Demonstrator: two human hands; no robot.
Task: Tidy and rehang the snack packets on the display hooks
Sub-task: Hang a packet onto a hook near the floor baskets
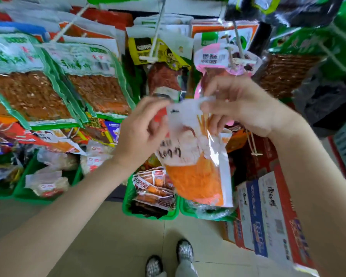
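Both hands, left (142, 128) and right (238, 104), pinching orange snack packet (196, 166) by its top edge; readying rehanging, probably needing hole lined onto hook (241, 54).

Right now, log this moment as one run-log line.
left hand: pinches packet top | right hand: pinches packet top | orange-and-white packet: held off hook, over green basket | pink packet: on hook

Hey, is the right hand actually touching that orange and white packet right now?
Touching. The head view shows the right hand pinching the crumpled top edge of the orange and white packet, its fingers curled over the white plastic.
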